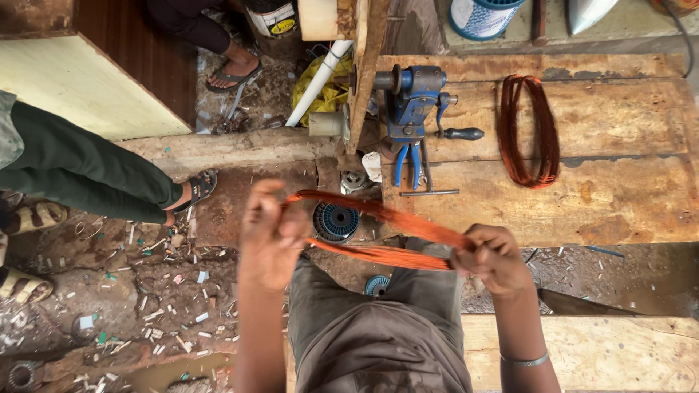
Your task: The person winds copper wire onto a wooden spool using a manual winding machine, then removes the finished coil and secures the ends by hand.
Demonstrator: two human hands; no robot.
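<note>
A long loop of orange copper wire (378, 231) stretches between both of my hands above my knees. My left hand (271, 236) grips the loop's left end, fingers closed round the strands. My right hand (494, 256) pinches the right end; a thin bangle sits on that wrist. A second coil of copper wire (529, 131) lies flat on the wooden bench (619, 196) to the right. Below the stretched loop, a round blue motor part (335, 221) rests on the ground.
A blue hand-cranked winding machine (411, 98) is clamped on the bench, blue-handled pliers (408, 161) beside it. Another person's legs in dark green trousers (80, 171) and sandals stand at left; a further sandalled foot (231, 71) is farther back. Litter covers the dirt floor.
</note>
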